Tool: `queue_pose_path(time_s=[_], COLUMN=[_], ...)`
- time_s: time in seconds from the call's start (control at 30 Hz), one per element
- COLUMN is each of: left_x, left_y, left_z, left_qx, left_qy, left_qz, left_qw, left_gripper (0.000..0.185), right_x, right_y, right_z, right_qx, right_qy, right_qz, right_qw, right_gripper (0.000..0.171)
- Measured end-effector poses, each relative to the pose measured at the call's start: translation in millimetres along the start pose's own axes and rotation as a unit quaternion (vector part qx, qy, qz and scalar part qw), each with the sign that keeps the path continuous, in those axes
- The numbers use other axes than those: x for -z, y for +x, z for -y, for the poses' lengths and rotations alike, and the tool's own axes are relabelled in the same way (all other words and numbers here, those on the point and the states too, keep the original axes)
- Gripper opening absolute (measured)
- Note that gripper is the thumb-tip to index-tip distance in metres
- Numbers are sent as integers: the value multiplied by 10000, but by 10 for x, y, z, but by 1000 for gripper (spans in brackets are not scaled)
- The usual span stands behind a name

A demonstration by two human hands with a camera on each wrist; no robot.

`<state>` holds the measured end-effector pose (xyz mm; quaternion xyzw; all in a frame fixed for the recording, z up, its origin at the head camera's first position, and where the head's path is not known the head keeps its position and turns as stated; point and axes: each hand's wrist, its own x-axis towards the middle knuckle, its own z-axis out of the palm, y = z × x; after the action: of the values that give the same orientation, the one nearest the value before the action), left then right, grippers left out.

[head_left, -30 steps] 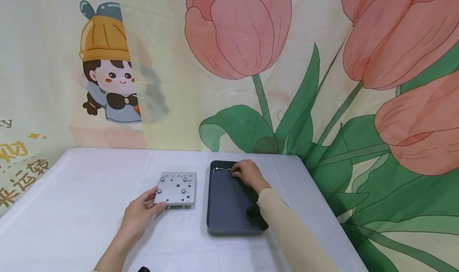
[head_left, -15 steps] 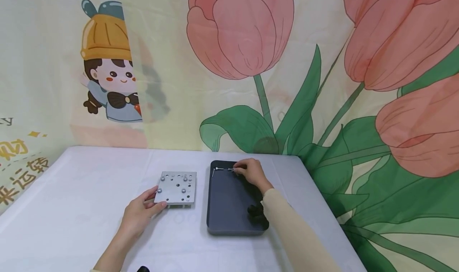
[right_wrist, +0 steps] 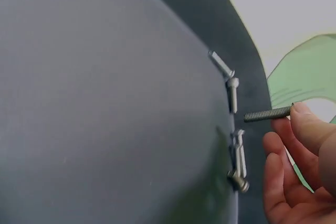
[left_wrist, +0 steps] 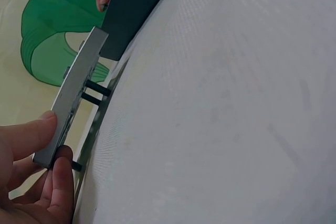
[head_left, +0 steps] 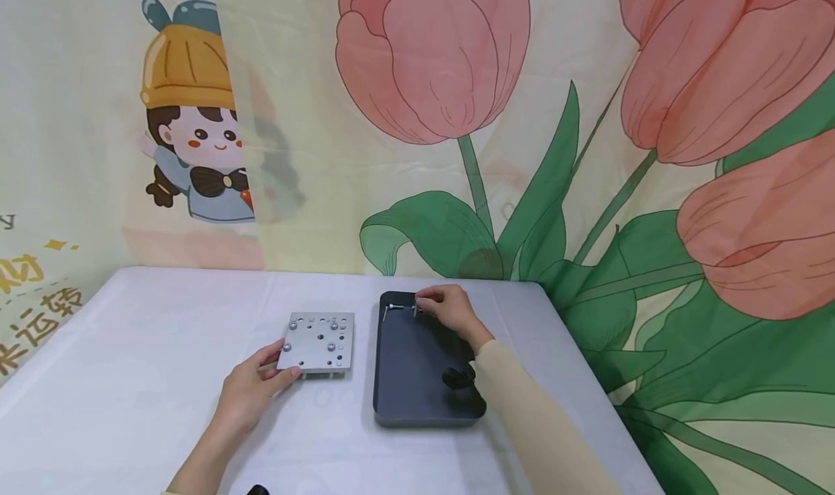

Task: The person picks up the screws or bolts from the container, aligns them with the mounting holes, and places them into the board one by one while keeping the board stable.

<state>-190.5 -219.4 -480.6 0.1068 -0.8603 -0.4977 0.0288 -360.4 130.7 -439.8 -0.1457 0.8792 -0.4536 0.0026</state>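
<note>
My right hand (head_left: 446, 310) reaches over the far end of the dark tray (head_left: 417, 379), fingers curled, pinching a screw (right_wrist: 268, 114). My left hand (head_left: 251, 386) pinches the metal plate (head_left: 317, 343) on the table's (head_left: 130, 350) white cloth.

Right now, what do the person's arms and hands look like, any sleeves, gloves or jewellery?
Both hands are bare: no gloves, rings or watch show. The right hand comes out of a long, plain cream-beige sleeve that ends at the wrist. The left hand has a bare forearm; only a sliver of pale fabric shows at the bottom edge of the head view. Fingernails look short and unpainted.
</note>
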Motion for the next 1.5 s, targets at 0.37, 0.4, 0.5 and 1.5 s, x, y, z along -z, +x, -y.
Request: queue_pose_path(time_s=[0.37,0.4,0.5,1.5], left_x=[-12,-14,-20,44], left_y=[23,23,17,-2], left_z=[-55,-56,-52,28], left_qx=[7,2,-15,-102], left_qy=[-116,-110,-64,-125], left_qz=[50,47,36,118], left_qw=[9999,9999,10000,9998], left_gripper=[80,80,79,77], right_x=[-174,-204,-303,-1282], right_y=[-28,-23,-8,179], right_z=[381,422,543,1031], right_qx=[113,163,273,268], right_qy=[761,827,995,951], right_qz=[428,473,573,957], right_qw=[9961,9953,9930,9905], right_gripper=[27,28,28,19])
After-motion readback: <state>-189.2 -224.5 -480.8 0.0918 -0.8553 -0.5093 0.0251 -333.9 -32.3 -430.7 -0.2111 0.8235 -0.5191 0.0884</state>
